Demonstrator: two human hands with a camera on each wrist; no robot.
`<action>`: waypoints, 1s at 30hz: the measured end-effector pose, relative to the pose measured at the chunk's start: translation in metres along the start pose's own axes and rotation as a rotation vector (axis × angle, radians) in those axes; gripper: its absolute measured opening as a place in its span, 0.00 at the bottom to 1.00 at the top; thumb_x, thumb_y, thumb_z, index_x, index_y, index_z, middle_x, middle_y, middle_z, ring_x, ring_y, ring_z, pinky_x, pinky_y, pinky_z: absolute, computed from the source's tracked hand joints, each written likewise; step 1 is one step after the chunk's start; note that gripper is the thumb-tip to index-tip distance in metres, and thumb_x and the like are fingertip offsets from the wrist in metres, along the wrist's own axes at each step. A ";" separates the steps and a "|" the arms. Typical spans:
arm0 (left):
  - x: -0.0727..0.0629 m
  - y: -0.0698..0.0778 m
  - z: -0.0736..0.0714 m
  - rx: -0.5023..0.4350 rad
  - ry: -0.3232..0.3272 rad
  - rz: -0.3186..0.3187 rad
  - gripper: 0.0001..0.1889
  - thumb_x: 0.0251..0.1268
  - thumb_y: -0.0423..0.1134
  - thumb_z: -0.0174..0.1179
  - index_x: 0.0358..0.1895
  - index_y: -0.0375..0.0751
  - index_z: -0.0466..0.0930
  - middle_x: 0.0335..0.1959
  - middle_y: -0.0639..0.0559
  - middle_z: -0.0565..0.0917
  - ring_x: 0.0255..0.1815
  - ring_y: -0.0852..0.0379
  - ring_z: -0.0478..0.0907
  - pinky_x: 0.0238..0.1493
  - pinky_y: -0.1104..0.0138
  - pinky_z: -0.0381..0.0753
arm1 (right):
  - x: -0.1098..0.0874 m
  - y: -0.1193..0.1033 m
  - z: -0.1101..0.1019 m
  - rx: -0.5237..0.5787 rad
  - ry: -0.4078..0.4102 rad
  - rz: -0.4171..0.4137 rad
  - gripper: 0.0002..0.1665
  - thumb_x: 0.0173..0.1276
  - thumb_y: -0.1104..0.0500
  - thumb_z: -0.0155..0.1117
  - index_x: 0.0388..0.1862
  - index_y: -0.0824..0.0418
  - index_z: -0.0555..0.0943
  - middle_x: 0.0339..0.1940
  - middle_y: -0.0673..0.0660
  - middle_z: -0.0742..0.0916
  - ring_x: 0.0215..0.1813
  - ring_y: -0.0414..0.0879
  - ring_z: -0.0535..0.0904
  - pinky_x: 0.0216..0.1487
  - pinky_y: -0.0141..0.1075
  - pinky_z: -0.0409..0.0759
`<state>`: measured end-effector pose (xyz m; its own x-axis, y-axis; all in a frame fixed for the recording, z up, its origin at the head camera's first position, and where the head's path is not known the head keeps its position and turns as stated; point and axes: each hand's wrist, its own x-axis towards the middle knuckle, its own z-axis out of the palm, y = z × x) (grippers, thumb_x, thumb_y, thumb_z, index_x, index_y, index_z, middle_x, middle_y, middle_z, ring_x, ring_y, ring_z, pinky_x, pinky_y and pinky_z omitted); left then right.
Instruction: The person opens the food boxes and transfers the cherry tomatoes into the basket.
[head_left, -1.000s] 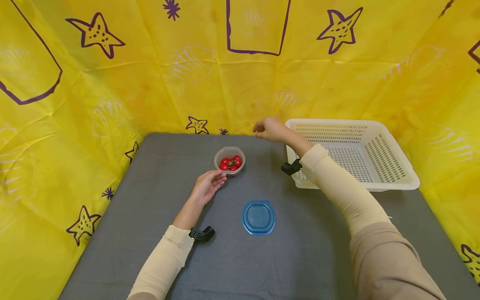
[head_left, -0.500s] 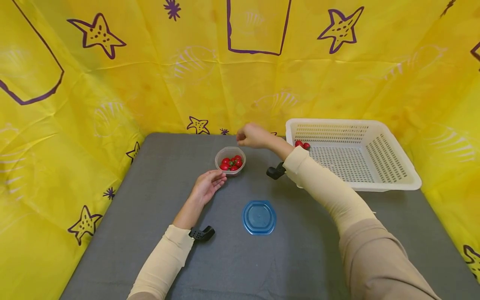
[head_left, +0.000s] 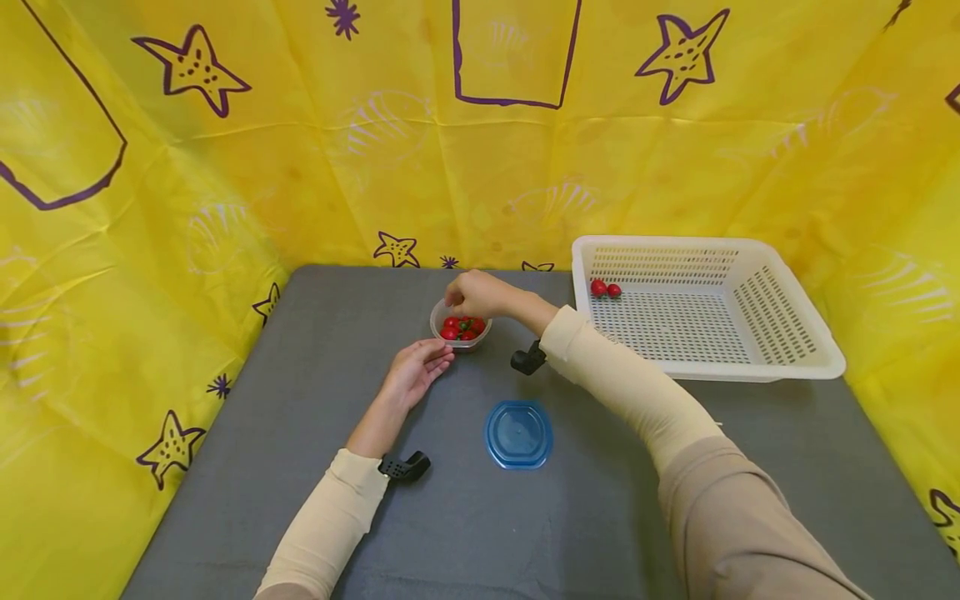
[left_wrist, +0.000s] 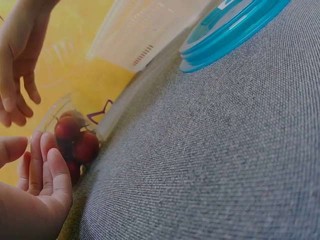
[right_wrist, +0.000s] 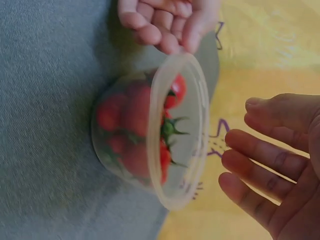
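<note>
A small clear plastic container (head_left: 433,321) with several red cherry tomatoes (right_wrist: 122,117) in it stands at the far middle of the table. At its near rim, my left hand (head_left: 415,372) pinches the edge with thumb and fingertips. My right hand (head_left: 480,294) hovers over the container, its fingers pointing down at the opening. In the right wrist view, the right hand (right_wrist: 280,165) has its fingers spread and holds nothing, apart from the rim. Two cherry tomatoes (head_left: 598,288) lie in the near-white plastic basket (head_left: 806,367), in its far left corner.
A blue lid (head_left: 518,435) lies flat on the grey table (head_left: 465,517), nearer than the container. To the right, the basket spans the table's far right part. Yellow patterned cloth (head_left: 420,183) encloses the back and sides.
My right hand has moved left and down from beside the basket to above the container, uncovering two tomatoes in the basket. The left hand has stayed at the container's rim.
</note>
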<state>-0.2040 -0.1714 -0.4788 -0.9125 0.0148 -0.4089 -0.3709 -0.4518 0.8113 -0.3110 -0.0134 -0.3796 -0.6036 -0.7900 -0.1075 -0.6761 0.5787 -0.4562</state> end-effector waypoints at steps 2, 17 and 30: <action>0.000 0.000 0.000 0.001 -0.005 0.004 0.07 0.73 0.32 0.51 0.35 0.43 0.76 0.26 0.56 0.85 0.31 0.63 0.84 0.41 0.71 0.82 | 0.002 -0.001 0.005 -0.007 -0.007 -0.001 0.13 0.66 0.61 0.63 0.48 0.64 0.84 0.46 0.58 0.88 0.49 0.50 0.82 0.55 0.40 0.80; 0.000 -0.001 0.000 0.000 0.002 -0.003 0.06 0.73 0.32 0.52 0.36 0.43 0.76 0.27 0.55 0.85 0.32 0.62 0.84 0.41 0.71 0.83 | 0.011 0.003 0.036 -0.011 -0.067 -0.019 0.12 0.64 0.61 0.67 0.47 0.60 0.85 0.45 0.56 0.88 0.47 0.49 0.80 0.52 0.36 0.80; 0.001 -0.003 -0.001 -0.003 -0.006 0.004 0.07 0.73 0.32 0.51 0.35 0.43 0.76 0.26 0.55 0.85 0.30 0.63 0.83 0.40 0.72 0.82 | 0.016 0.006 0.046 -0.033 -0.052 -0.006 0.13 0.65 0.59 0.66 0.48 0.61 0.83 0.42 0.57 0.86 0.44 0.48 0.77 0.53 0.38 0.77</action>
<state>-0.2036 -0.1712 -0.4816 -0.9150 0.0184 -0.4031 -0.3667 -0.4547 0.8117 -0.3050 -0.0318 -0.4245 -0.5773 -0.8024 -0.1510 -0.6938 0.5796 -0.4274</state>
